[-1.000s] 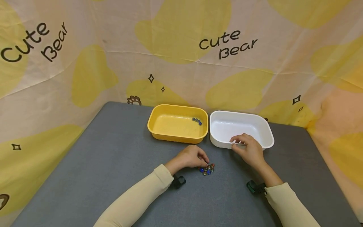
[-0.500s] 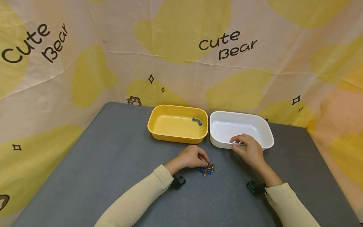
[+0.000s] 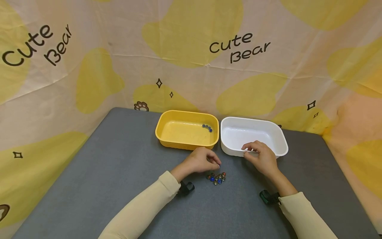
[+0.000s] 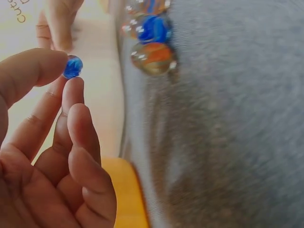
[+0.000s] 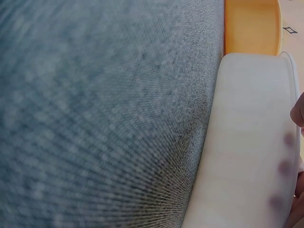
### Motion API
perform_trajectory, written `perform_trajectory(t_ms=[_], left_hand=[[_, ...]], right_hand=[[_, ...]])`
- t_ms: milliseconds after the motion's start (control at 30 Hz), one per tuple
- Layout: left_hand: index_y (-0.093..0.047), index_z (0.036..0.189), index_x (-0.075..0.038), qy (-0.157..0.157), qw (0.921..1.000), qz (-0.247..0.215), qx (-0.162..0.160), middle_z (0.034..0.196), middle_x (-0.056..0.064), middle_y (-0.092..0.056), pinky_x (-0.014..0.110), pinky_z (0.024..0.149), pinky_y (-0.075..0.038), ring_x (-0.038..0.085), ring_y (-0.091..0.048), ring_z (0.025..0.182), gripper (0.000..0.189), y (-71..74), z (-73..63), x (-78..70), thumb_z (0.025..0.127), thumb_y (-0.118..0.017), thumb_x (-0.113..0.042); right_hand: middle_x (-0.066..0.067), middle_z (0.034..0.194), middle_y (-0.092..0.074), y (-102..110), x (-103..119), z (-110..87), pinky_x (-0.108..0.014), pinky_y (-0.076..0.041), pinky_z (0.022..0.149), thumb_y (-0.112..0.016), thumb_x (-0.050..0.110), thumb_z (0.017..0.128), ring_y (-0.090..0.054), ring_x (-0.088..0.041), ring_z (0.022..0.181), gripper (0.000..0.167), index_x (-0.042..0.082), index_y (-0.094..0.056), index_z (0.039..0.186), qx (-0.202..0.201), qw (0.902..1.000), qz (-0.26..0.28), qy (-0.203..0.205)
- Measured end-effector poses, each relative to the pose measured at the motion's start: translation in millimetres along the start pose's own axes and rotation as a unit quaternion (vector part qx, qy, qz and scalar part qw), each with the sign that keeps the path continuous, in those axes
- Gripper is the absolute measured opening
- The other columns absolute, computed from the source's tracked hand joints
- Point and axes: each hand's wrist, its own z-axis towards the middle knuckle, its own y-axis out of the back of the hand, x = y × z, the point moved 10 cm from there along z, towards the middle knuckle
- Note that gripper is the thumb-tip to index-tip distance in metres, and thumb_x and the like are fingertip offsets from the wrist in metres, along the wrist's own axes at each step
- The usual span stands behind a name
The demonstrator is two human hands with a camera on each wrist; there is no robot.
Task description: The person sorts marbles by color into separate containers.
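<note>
My left hand (image 3: 200, 160) pinches a blue glass marble (image 4: 73, 67) between thumb and fingertips, just above the table in front of the yellow tub (image 3: 182, 144). Close below that hand lies a cluster of marbles (image 3: 220, 181), some blue, others clear with orange or darker swirls. The right hand (image 3: 264, 158) grips the near rim of the white tub (image 3: 232, 151), thumb outside and fingers over the inner side. In the right wrist view, dark fingertip spots show through the white wall (image 5: 247, 142). Several small blue marbles (image 3: 210, 130) sit at the right end inside the yellow tub.
Both tubs stand side by side at the back of the grey table (image 3: 119, 172). A patterned yellow and cream cloth (image 3: 185, 79) hangs behind and at the sides. Dark straps with camera mounts (image 3: 186, 188) are on both wrists.
My left hand has lifted off the marble cluster and moved slightly away toward the tubs, carrying a blue marble. More of the cluster is uncovered. The right hand stays on the white tub's rim.
</note>
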Motion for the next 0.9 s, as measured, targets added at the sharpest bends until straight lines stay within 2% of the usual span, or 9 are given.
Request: perform_trajectory(t_ms=[267, 467, 667, 900], left_hand=[[-0.077, 0.087, -0.021, -0.014, 0.9995, -0.014, -0.026, 0.075, -0.013, -0.069, 0.02, 0.061, -0.048, 0.004, -0.06, 0.068, 0.006, 17.1, -2.4, -9.2, 0.081, -0.076, -0.022], [-0.076, 0.084, -0.024, -0.012, 0.9985, -0.036, -0.039, 0.075, -0.011, -0.069, 0.02, 0.06, -0.047, 0.007, -0.059, 0.068, 0.004, 28.9, -4.5, -10.7, 0.081, -0.075, -0.021], [-0.076, 0.085, -0.023, -0.01, 0.9982, -0.028, -0.051, 0.077, -0.011, -0.069, 0.021, 0.064, -0.048, 0.007, -0.06, 0.072, 0.004, 41.2, -4.7, -12.3, 0.081, -0.075, -0.022], [-0.076, 0.085, -0.023, -0.024, 0.9967, -0.023, -0.074, 0.078, -0.01, -0.07, 0.023, 0.066, -0.049, 0.012, -0.063, 0.075, 0.005, 59.5, -4.3, -15.8, 0.081, -0.075, -0.021]], right_hand=[[0.006, 0.075, -0.061, 0, 0, -0.2, -0.026, -0.042, 0.065, -0.071, 0.005, 0.076, -0.053, -0.01, 0.074, 0.021, 0.021, -0.072, 0.089, 0.0, 1.0, 0.001, 0.002], [0.006, 0.075, -0.062, 0, 0, -0.9, -0.025, -0.042, 0.065, -0.07, 0.004, 0.076, -0.053, -0.011, 0.075, 0.022, 0.022, -0.072, 0.089, 0.0, 1.0, 0.005, 0.003], [0.005, 0.075, -0.062, 0, 1, -0.9, -0.025, -0.041, 0.065, -0.071, 0.004, 0.076, -0.054, -0.011, 0.075, 0.022, 0.021, -0.072, 0.089, -0.001, 1.0, 0.005, 0.003], [0.005, 0.076, -0.062, 0, 2, -1.2, -0.028, -0.042, 0.065, -0.07, 0.004, 0.077, -0.053, -0.01, 0.075, 0.021, 0.021, -0.072, 0.09, 0.002, 1.0, 0.003, 0.0]])
